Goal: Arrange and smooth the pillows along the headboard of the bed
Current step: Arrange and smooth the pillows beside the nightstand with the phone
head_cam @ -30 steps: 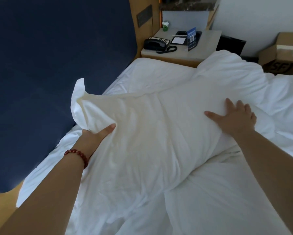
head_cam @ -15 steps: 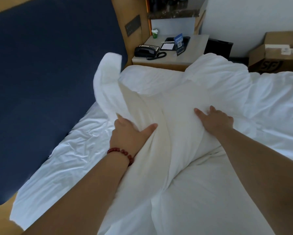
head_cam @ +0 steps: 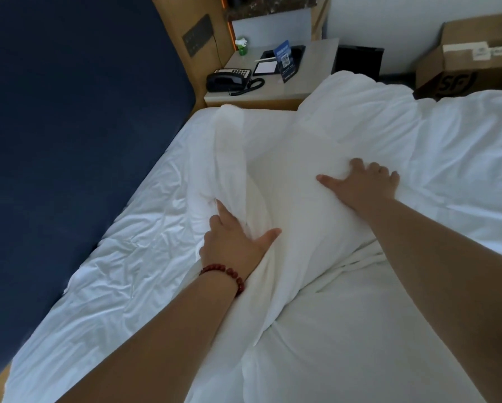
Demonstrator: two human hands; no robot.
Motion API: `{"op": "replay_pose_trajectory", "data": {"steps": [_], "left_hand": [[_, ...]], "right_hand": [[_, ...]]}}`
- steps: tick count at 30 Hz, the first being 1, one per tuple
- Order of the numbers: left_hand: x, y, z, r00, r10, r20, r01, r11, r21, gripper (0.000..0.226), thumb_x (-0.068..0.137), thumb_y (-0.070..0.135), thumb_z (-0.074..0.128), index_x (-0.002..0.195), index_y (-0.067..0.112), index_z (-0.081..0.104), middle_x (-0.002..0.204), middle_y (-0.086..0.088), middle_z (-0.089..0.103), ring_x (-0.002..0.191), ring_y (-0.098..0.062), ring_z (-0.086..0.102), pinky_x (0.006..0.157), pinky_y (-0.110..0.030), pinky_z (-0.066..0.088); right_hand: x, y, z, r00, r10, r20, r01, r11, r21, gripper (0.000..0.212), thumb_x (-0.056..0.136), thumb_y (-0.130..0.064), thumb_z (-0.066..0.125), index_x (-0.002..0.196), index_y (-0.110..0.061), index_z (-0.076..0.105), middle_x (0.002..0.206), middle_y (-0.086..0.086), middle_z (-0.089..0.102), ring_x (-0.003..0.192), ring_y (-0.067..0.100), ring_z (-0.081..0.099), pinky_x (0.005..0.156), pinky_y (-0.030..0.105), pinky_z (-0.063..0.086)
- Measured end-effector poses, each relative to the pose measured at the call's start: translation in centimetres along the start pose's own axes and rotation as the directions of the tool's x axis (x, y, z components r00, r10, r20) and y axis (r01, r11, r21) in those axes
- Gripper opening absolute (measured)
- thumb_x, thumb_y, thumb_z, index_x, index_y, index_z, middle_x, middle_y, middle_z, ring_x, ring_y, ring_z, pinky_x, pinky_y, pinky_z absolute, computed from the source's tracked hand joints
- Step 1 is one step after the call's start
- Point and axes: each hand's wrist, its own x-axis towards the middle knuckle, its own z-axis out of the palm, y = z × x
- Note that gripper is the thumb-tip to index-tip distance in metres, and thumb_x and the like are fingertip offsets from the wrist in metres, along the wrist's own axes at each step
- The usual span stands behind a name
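Note:
A white pillow (head_cam: 284, 181) lies across the middle of the bed, its left edge bunched and raised. My left hand (head_cam: 233, 241), with a red bead bracelet at the wrist, grips that bunched left edge of the pillowcase. My right hand (head_cam: 363, 183) presses down on the pillow's right side, fingers curled into the fabric. The dark blue padded headboard (head_cam: 69, 126) runs along the left. A strip of wrinkled white sheet (head_cam: 133, 251) lies bare between the pillow and the headboard.
A white duvet (head_cam: 418, 135) is heaped on the right and behind the pillow. A nightstand (head_cam: 316, 62) at the far end carries a black telephone (head_cam: 229, 80), a blue card and a small notepad. A cardboard box (head_cam: 473, 59) stands at the far right.
My left hand has moved right and inward with the pillow's left edge, folding it up off the sheet. The right hand stays pressed on the pillow's right side. More bare sheet shows beside the headboard.

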Motion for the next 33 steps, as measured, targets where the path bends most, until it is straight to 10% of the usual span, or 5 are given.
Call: {"op": "replay_pose_trajectory", "data": {"steps": [4,8,20,26,33], "left_hand": [[0.9,-1.7,1.0,0.999,-0.034,-0.012,0.035,0.999,0.011,0.138,0.064,0.087,0.057,0.155,0.006,-0.007,0.137,-0.009,0.041,0.118,-0.03,0.053,0.095,-0.049,0.05],[0.5,-3.3,1.7,0.999,-0.045,-0.021,0.046,0.999,0.03,0.132,0.062,0.088,0.056,0.154,0.007,0.009,0.13,-0.008,0.044,0.114,-0.03,0.054,0.095,-0.049,0.049],[-0.4,-11.1,-3.4,0.995,-0.095,-0.004,0.086,0.918,-0.388,0.084,0.062,0.064,0.081,0.116,0.006,0.055,0.104,-0.004,0.066,0.099,-0.023,0.064,0.091,-0.035,0.051],[-2.7,-14.7,-7.6,0.997,0.016,-0.072,-0.046,0.9,-0.434,0.065,0.062,0.048,0.089,0.106,0.013,0.055,0.083,0.004,0.066,0.072,0.0,0.06,0.06,-0.009,0.042],[-9.1,-20.8,-10.3,0.995,0.079,-0.059,-0.098,0.871,-0.481,0.087,0.064,0.052,0.084,0.135,0.023,0.043,0.12,0.004,0.061,0.108,-0.017,0.061,0.093,-0.035,0.052]], "right_hand": [[0.8,-0.4,-0.6,0.994,0.066,0.087,-0.076,0.99,0.117,0.137,0.053,-0.1,0.042,0.157,-0.021,0.0,0.147,0.018,0.042,0.135,0.039,0.039,0.112,0.051,0.023],[0.6,-1.4,-0.6,0.968,0.095,0.23,-0.146,0.967,0.211,0.138,0.045,-0.097,0.055,0.151,-0.013,0.028,0.147,0.015,0.044,0.135,0.04,0.041,0.114,0.058,0.025],[-9.9,-2.7,-3.1,0.981,0.016,0.194,-0.151,0.692,0.706,0.067,0.06,-0.063,0.083,0.096,-0.008,0.069,0.084,0.005,0.07,0.075,0.023,0.066,0.078,0.037,0.057],[-18.1,-3.3,-4.5,0.995,0.062,0.073,-0.096,0.626,0.774,0.076,0.051,-0.066,0.084,0.1,-0.01,0.071,0.087,0.002,0.072,0.083,0.023,0.069,0.082,0.04,0.057],[-29.9,-8.3,-3.6,0.999,0.037,0.009,-0.033,0.746,0.665,0.082,0.067,-0.063,0.076,0.121,-0.003,0.065,0.119,0.014,0.068,0.111,0.03,0.064,0.094,0.039,0.05]]}}
